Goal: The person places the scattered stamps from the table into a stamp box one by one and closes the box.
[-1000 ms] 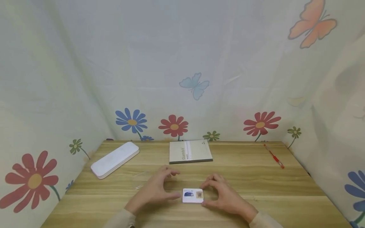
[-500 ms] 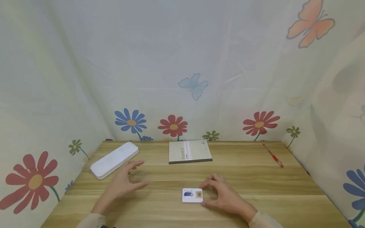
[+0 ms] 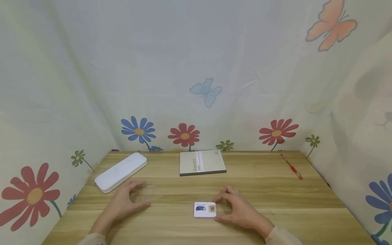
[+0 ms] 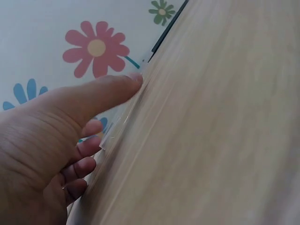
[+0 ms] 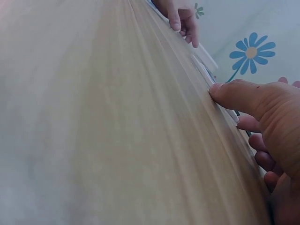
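A small white card (image 3: 199, 215) with rounded corners, a blue picture and a brown one lies flat on the wooden table. My right hand (image 3: 240, 211) pinches its right end, thumb on the near edge and fingers on the far edge. To the left lies a clear plastic sheet (image 3: 155, 197), hard to see apart from its glints. My left hand (image 3: 124, 200) holds the sheet's left end between thumb and fingers, low over the table. In the left wrist view, the transparent edge (image 4: 121, 125) shows between the thumb and the curled fingers.
A white oblong case (image 3: 120, 173) lies at the back left, just beyond my left hand. A grey notebook (image 3: 214, 164) marked "Gambit" sits at the back middle. A red pen (image 3: 293, 168) lies at the back right. Flowered cloth (image 3: 232, 112) surrounds the table.
My left hand has moved left, away from the card, and come down on the clear plastic sheet. My right hand stays at the card. The view has shifted slightly.
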Action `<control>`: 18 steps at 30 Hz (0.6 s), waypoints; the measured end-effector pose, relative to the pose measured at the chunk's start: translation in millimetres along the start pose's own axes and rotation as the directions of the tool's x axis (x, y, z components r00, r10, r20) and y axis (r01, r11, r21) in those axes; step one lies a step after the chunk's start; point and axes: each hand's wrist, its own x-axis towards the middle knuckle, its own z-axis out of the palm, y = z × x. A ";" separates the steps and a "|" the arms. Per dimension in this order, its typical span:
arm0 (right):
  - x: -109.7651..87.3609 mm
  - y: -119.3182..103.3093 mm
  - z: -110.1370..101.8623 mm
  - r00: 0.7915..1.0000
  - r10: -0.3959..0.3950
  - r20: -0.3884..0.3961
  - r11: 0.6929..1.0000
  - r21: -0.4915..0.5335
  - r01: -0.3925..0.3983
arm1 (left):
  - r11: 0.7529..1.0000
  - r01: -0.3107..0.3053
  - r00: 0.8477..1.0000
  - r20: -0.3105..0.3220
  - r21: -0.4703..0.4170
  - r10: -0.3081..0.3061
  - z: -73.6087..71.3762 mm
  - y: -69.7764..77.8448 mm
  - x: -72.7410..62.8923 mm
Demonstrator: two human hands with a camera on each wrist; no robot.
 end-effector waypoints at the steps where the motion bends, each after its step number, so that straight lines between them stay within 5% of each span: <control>1: 0.0 0.1 0.3 1.000 -0.001 0.001 1.000 0.003 0.001 | 1.000 -0.003 1.000 0.000 0.012 0.003 0.4 -1.0 -0.5; 18: 0.4 -2.7 -0.6 1.000 0.015 0.016 1.000 0.008 -0.015 | 0.999 0.026 0.998 0.062 0.034 -0.028 -0.6 -0.3 -0.8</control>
